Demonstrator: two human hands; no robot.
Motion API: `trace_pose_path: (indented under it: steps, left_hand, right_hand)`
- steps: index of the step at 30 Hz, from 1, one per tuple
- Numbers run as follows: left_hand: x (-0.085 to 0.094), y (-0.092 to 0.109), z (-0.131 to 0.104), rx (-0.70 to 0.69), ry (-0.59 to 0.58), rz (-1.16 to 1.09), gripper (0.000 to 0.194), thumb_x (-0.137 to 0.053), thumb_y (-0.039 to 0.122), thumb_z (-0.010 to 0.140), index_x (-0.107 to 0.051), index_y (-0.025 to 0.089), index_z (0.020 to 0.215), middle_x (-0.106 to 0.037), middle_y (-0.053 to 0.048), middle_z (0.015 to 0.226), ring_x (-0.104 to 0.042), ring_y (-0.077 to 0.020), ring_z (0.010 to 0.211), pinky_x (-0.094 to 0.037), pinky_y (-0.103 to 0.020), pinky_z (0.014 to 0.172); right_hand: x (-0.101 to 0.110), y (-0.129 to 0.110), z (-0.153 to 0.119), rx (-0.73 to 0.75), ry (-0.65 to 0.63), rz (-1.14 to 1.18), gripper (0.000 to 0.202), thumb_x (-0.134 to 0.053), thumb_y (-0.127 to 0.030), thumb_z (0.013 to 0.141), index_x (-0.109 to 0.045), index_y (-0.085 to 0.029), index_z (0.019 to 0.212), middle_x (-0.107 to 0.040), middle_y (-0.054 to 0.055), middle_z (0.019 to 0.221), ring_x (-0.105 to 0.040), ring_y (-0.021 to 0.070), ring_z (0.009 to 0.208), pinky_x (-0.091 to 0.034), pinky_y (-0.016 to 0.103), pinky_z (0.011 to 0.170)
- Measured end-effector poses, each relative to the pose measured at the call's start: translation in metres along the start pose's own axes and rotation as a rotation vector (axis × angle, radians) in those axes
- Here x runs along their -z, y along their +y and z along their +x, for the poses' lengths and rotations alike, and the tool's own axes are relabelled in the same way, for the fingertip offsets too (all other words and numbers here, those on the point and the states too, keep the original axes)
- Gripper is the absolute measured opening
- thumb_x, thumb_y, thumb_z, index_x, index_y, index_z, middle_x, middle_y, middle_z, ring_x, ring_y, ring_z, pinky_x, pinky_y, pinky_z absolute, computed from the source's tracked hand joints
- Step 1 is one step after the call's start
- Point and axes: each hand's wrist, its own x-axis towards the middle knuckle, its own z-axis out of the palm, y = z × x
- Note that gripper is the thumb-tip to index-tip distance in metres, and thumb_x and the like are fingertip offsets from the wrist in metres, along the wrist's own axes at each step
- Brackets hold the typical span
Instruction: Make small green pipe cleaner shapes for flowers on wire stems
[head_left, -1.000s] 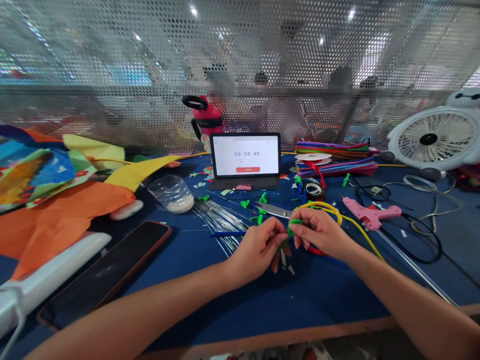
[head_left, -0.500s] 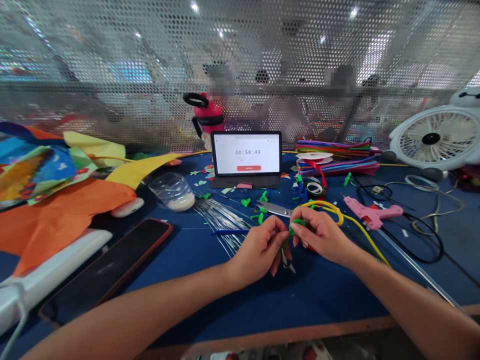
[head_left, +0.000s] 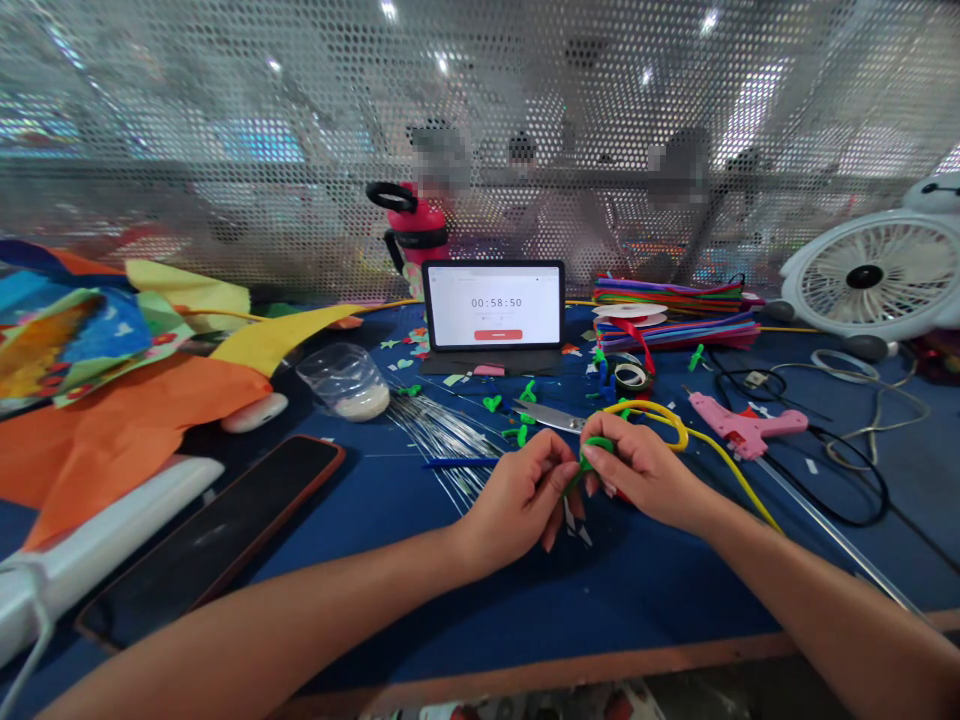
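Observation:
My left hand (head_left: 521, 495) is closed, thumb and index finger pinching one end of a green pipe cleaner (head_left: 598, 443). My right hand (head_left: 637, 462) is closed on the same piece, which is bent into a small loop between its thumb and fingers. Both hands are close together over the table. Beyond them lies a pair of scissors with its blade (head_left: 551, 416) showing; its handles are hidden by my right hand. Pointed pale tips (head_left: 577, 530) of something I cannot make out show below my left fingers. Small green pipe cleaner shapes (head_left: 492, 403) lie just beyond.
Thin metal wires (head_left: 450, 440) and a clear cup (head_left: 345, 385) lie left of centre, near a phone (head_left: 217, 535). A tablet timer (head_left: 495, 305) stands behind. To the right are a yellow cord (head_left: 724, 460), a pink glue gun (head_left: 746, 425), pipe cleaner bundles (head_left: 675, 330) and a fan (head_left: 862, 275).
The green loop in my right fingers shows slightly larger and rounder. Both hands stay almost in place. The tablet timer has gone from 00:58:49 to 00:58:50.

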Motion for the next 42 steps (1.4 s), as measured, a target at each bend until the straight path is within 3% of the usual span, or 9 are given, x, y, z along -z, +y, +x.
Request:
trace_pose_path:
  steps: [10, 25, 29, 33, 42]
  left_hand:
    - [-0.0022, -0.0012, -0.0025, -0.019, -0.012, 0.044, 0.021, -0.039, 0.039, 0.092, -0.039, 0.019, 0.083, -0.063, 0.002, 0.063, -0.045, -0.0031, 0.032, -0.03, -0.012, 0.033]
    - [-0.0029, 0.0026, -0.0024, -0.009, 0.008, 0.005, 0.023, -0.04, 0.039, 0.091, -0.04, 0.018, 0.083, -0.063, 0.001, 0.06, -0.044, -0.0033, 0.03, -0.029, -0.012, 0.032]
    - [-0.0022, 0.0017, -0.0027, -0.011, 0.02, 0.006, 0.023, -0.04, 0.04, 0.091, -0.04, 0.018, 0.083, -0.063, 0.002, 0.06, -0.043, -0.0033, 0.03, -0.028, -0.012, 0.031]
    - [-0.0009, -0.0006, -0.0031, -0.034, 0.052, 0.024, 0.024, -0.039, 0.041, 0.091, -0.041, 0.019, 0.082, -0.062, 0.002, 0.059, -0.045, -0.0038, 0.031, -0.027, -0.012, 0.031]
    - [-0.0003, -0.0011, -0.002, -0.011, 0.062, -0.002, 0.028, -0.04, 0.044, 0.09, -0.043, 0.018, 0.08, -0.061, 0.003, 0.058, -0.045, -0.0039, 0.031, -0.028, -0.013, 0.031]
  right_hand:
    - [0.0037, 0.0008, 0.0015, 0.052, 0.068, -0.167, 0.021, -0.045, -0.031, 0.091, -0.05, -0.018, 0.075, -0.051, -0.002, 0.063, -0.046, 0.0093, 0.057, -0.034, 0.021, 0.053]
    - [-0.0048, -0.0012, -0.0015, 0.115, 0.183, -0.137, 0.019, -0.039, -0.032, 0.094, -0.045, -0.02, 0.08, -0.052, -0.003, 0.061, -0.051, 0.0102, 0.055, -0.037, 0.023, 0.056]
    - [-0.0028, -0.0017, -0.0013, 0.075, 0.123, -0.077, 0.02, -0.038, -0.034, 0.094, -0.046, -0.019, 0.082, -0.053, -0.002, 0.064, -0.049, 0.0095, 0.057, -0.036, 0.022, 0.055]
    - [0.0004, -0.0001, -0.0008, 0.046, 0.028, 0.009, 0.014, -0.05, -0.032, 0.089, -0.049, -0.019, 0.088, -0.052, -0.002, 0.069, -0.047, 0.0089, 0.059, -0.036, 0.02, 0.053]
    - [0.0007, -0.0008, 0.0004, -0.02, -0.023, 0.123, 0.017, -0.056, -0.033, 0.084, -0.048, -0.019, 0.085, -0.059, -0.001, 0.069, -0.055, 0.0104, 0.06, -0.041, 0.02, 0.053]
